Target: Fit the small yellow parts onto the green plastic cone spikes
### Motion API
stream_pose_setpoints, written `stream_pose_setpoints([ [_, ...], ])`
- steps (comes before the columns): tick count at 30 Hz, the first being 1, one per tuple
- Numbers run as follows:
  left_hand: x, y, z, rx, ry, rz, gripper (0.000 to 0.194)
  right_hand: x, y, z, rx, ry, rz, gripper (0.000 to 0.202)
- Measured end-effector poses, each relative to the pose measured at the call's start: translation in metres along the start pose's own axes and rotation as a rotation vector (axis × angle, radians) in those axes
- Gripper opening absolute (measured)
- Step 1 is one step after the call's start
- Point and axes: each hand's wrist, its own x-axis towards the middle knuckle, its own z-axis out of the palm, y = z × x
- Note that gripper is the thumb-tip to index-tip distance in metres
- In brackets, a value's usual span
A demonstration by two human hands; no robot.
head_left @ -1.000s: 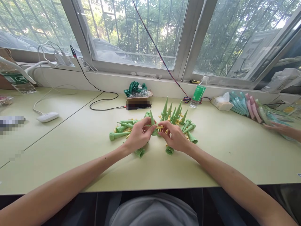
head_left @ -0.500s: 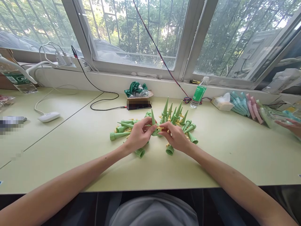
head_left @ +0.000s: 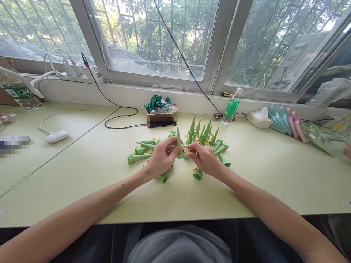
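Between my two hands a green cone [head_left: 179,138] points upward, its wide ribbed end low. My left hand [head_left: 163,155] is closed round this cone. My right hand [head_left: 204,157] pinches a small yellow piece [head_left: 187,149] against the cone's side. Behind my right hand several green cones [head_left: 205,135] stand upright with yellow pieces at their bases. More cones [head_left: 140,157] lie on their sides to the left, and others [head_left: 224,160] lie to the right. One cone [head_left: 197,174] shows its round end just below my right hand.
On the pale green table [head_left: 109,204] are a small box [head_left: 162,114] with green plastic, a black phone [head_left: 161,124], a water bottle [head_left: 231,107], a tissue box [head_left: 259,119], bagged packs [head_left: 293,126] and a white mouse [head_left: 56,136]. Another person's hand [head_left: 347,149] shows at the right edge.
The other person's hand at the right has moved off the clear bag toward the frame's edge. My hands keep almost the same pose on the cone and the yellow piece.
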Motion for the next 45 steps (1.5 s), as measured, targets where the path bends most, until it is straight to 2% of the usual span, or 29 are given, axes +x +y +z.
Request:
stream_pose_setpoints([
  [3, -0.003, -0.003, 0.003, 0.057, -0.033, 0.053, 0.016, -0.001, 0.001, 0.0, 0.002, -0.015, 0.034, 0.027],
  [7, -0.008, -0.006, 0.006, 0.238, -0.07, 0.22, 0.01, -0.002, 0.003, 0.003, -0.023, -0.007, 0.096, 0.04],
  [11, -0.011, -0.006, 0.006, 0.376, -0.083, 0.389, 0.008, 0.0, 0.001, 0.005, -0.071, 0.033, 0.101, 0.042],
  [14, -0.011, -0.006, 0.005, 0.392, -0.132, 0.428, 0.009, 0.002, -0.001, 0.005, -0.07, 0.038, 0.092, 0.042],
  [17, -0.011, -0.006, 0.007, 0.361, -0.093, 0.362, 0.009, 0.003, -0.002, 0.005, -0.047, 0.041, 0.129, 0.042],
  [20, -0.007, -0.004, 0.007, 0.2, -0.035, 0.166, 0.014, 0.002, -0.003, 0.003, -0.004, 0.048, 0.172, 0.036],
  [23, -0.002, 0.0, 0.004, -0.027, -0.029, -0.047, 0.02, 0.003, -0.005, 0.002, 0.027, 0.05, 0.165, 0.021],
  [25, 0.001, 0.004, 0.001, -0.122, -0.03, -0.138, 0.024, 0.003, -0.005, 0.002, 0.019, 0.048, 0.143, 0.019],
  [28, 0.003, 0.009, -0.002, -0.194, -0.056, -0.199, 0.028, 0.003, -0.003, 0.002, -0.005, 0.035, 0.109, 0.022],
  [35, 0.002, 0.011, -0.001, -0.217, -0.082, -0.231, 0.03, 0.003, 0.001, 0.003, -0.007, 0.024, 0.011, 0.02],
  [40, 0.0, 0.005, 0.0, -0.132, -0.1, -0.151, 0.026, 0.003, 0.001, 0.001, 0.005, -0.003, -0.016, 0.023],
  [42, -0.001, 0.0, 0.001, -0.03, -0.082, -0.051, 0.021, 0.004, 0.0, 0.0, 0.002, -0.017, -0.027, 0.025],
  [45, -0.005, -0.006, 0.002, 0.236, -0.025, 0.205, 0.012, 0.003, 0.0, 0.0, -0.01, -0.041, -0.029, 0.027],
])
